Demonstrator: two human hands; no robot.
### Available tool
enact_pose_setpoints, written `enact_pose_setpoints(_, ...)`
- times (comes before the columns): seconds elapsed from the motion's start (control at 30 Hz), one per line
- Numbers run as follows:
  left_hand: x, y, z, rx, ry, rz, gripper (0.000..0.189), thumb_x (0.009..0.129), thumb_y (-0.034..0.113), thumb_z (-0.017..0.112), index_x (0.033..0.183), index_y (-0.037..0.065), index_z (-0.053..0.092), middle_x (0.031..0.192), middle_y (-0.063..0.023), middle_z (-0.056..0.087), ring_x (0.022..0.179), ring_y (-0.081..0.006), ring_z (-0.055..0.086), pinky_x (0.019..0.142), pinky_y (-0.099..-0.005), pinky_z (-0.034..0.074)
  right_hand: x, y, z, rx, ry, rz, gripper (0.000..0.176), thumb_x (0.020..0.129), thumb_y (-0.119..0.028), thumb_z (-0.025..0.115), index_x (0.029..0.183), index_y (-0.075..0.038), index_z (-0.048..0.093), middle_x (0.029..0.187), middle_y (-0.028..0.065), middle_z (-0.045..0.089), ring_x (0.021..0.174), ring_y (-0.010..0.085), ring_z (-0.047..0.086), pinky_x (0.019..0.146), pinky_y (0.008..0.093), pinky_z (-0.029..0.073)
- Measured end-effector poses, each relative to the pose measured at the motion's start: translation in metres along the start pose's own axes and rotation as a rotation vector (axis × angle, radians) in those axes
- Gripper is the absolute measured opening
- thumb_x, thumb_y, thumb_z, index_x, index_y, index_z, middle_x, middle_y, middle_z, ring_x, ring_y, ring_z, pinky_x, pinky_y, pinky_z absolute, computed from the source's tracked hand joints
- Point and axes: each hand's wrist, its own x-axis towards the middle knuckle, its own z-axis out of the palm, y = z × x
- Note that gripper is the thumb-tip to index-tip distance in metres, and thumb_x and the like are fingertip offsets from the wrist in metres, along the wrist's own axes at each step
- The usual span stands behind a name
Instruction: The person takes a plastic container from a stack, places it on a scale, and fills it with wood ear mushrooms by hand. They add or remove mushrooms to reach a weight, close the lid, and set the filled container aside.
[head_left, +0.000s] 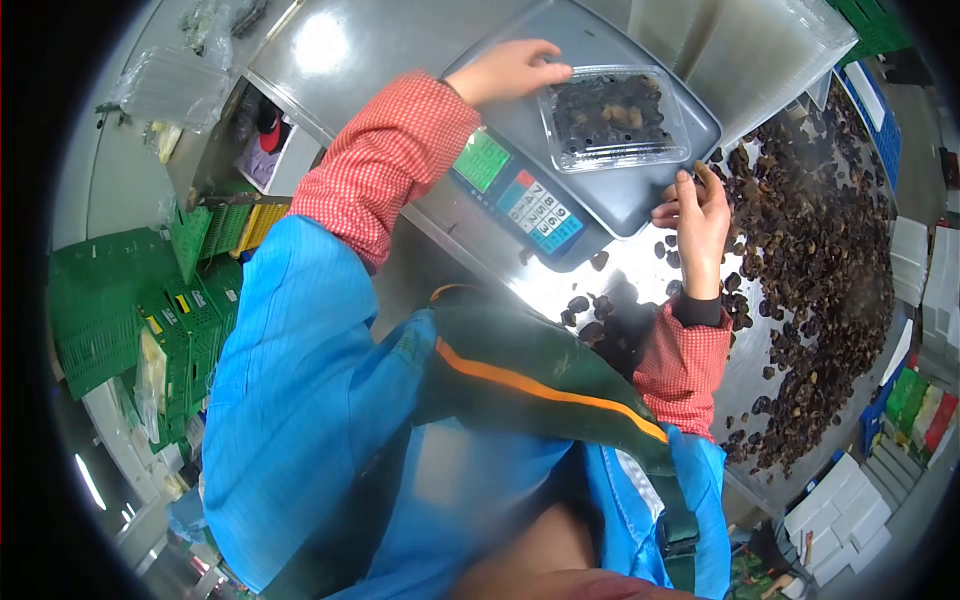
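Observation:
A clear plastic punnet [612, 118] filled with dark, crinkled pieces that look like wood ear mushrooms sits on the grey pan of a digital scale [628, 212]. My left hand [512, 72] reaches over the pan from the left, fingers stretched out, fingertips right at the punnet's upper left corner. At the pan's lower right edge is my right hand [695, 215], its fingers loosely bent and apart, holding nothing. Below the pan, the scale's keypad [545, 215] and green-lit display [482, 160] face me.
A large heap of loose wood ear mushrooms [815, 270] spreads over the steel table at right, with several stray pieces [595, 310] near my right sleeve. Stacked clear plastic packaging [740, 50] stands behind the scale. Green crates [110, 300] are at far left.

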Motion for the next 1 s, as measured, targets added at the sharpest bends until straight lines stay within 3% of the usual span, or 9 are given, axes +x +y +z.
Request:
enact_pose_setpoints(0.13, -0.003, 0.017, -0.003, -0.204, -0.321, -0.142, 0.046, 0.091, 0.035, 0.068, 0.117, 0.000, 0.055, 0.101, -0.0093, 0.064, 0.073, -0.0129, 0.066, 0.052, -0.0209, 0.048, 0.007, -0.011, 0.018, -0.078, -0.008, -0.010, 0.059, 0.095, -0.023, 0.063, 0.137, 0.011, 0.039, 0.086, 0.0141, 0.065, 0.059, 0.0152, 0.065, 0.051, 0.0261, 0.053)
enact_pose_setpoints(0.23, -0.006, 0.008, -0.016, -0.439, -0.289, -0.170, 0.038, 0.092, 0.029, 0.068, 0.113, 0.001, 0.054, 0.097, -0.0075, 0.062, 0.066, -0.0122, 0.066, 0.049, -0.0176, 0.045, 0.023, -0.036, 0.018, -0.428, 0.028, -0.106, 0.057, 0.093, -0.025, 0.065, 0.136, 0.006, 0.046, 0.082, 0.0102, 0.067, 0.063, 0.0164, 0.067, 0.059, 0.0299, 0.052)
enact_pose_setpoints(0.37, 0.013, -0.008, -0.055, -0.763, -0.043, -0.201, 0.034, 0.096, 0.028, 0.063, 0.113, 0.001, 0.050, 0.097, -0.0099, 0.060, 0.067, -0.0141, 0.068, 0.054, -0.0211, 0.055, 0.047, -0.102, 0.003, -0.704, 0.217, -0.564, 0.043, 0.090, -0.021, 0.067, 0.128, -0.002, 0.057, 0.083, 0.0083, 0.066, 0.070, 0.0202, 0.065, 0.067, 0.0337, 0.052)
enact_pose_setpoints(0.4, 0.026, -0.013, -0.067, -0.801, 0.008, -0.220, 0.045, 0.098, 0.029, 0.060, 0.128, 0.001, 0.042, 0.111, -0.0182, 0.056, 0.080, -0.0214, 0.071, 0.063, -0.0254, 0.060, 0.055, -0.120, -0.002, -0.795, 0.293, -0.682, 0.042, 0.090, -0.020, 0.067, 0.126, -0.003, 0.058, 0.087, 0.0091, 0.065, 0.076, 0.0221, 0.064, 0.070, 0.0350, 0.052)
enact_pose_setpoints(0.53, 0.071, -0.012, -0.081, -0.969, 0.243, -0.272, 0.076, 0.098, 0.033, 0.059, 0.152, 0.005, 0.013, 0.139, -0.0252, 0.036, 0.101, -0.0322, 0.064, 0.077, -0.0342, 0.060, 0.085, -0.185, -0.014, -1.188, 0.566, -1.122, 0.036, 0.087, -0.017, 0.067, 0.119, -0.004, 0.060, 0.100, 0.0129, 0.060, 0.094, 0.0312, 0.057, 0.083, 0.0396, 0.048)
enact_pose_setpoints(0.63, 0.071, -0.001, -0.060, -0.753, 0.189, -0.151, 0.075, 0.097, 0.032, 0.061, 0.152, 0.009, 0.016, 0.140, -0.0206, 0.039, 0.103, -0.0288, 0.062, 0.083, -0.0373, 0.058, 0.125, -0.195, -0.032, -1.511, 0.640, -1.112, 0.027, 0.088, -0.023, 0.066, 0.105, -0.002, 0.064, 0.099, 0.0125, 0.061, 0.096, 0.0303, 0.058, 0.085, 0.0411, 0.047)
enact_pose_setpoints(0.67, 0.058, 0.008, -0.053, -0.720, 0.127, -0.070, 0.071, 0.096, 0.028, 0.061, 0.152, 0.011, 0.022, 0.141, -0.0166, 0.041, 0.106, -0.0236, 0.059, 0.086, -0.0368, 0.055, 0.132, -0.191, -0.037, -1.640, 0.553, -0.932, 0.025, 0.089, -0.027, 0.063, 0.089, -0.002, 0.064, 0.095, 0.0123, 0.063, 0.095, 0.0312, 0.059, 0.085, 0.0428, 0.047)
enact_pose_setpoints(0.77, 0.024, 0.022, -0.032, -0.661, -0.032, 0.058, 0.060, 0.096, 0.023, 0.062, 0.147, 0.009, 0.035, 0.129, -0.0132, 0.054, 0.105, -0.0175, 0.060, 0.087, -0.0332, 0.053, 0.151, -0.182, -0.056, -1.562, 0.326, -0.794, 0.026, 0.091, -0.026, 0.061, 0.081, -0.002, 0.064, 0.087, 0.0121, 0.063, 0.090, 0.0324, 0.060, 0.084, 0.0421, 0.047)
enact_pose_setpoints(1.0, -0.052, 0.043, 0.016, -0.682, -0.300, 0.159, 0.057, 0.094, 0.017, 0.064, 0.144, 0.005, 0.040, 0.122, -0.0106, 0.061, 0.107, -0.0167, 0.060, 0.093, -0.0302, 0.049, 0.149, -0.191, -0.057, -1.216, 0.381, -1.023, 0.027, 0.077, -0.015, 0.074, 0.082, -0.001, 0.051, 0.083, 0.0159, 0.057, 0.082, 0.0377, 0.054, 0.074, 0.0458, 0.043)
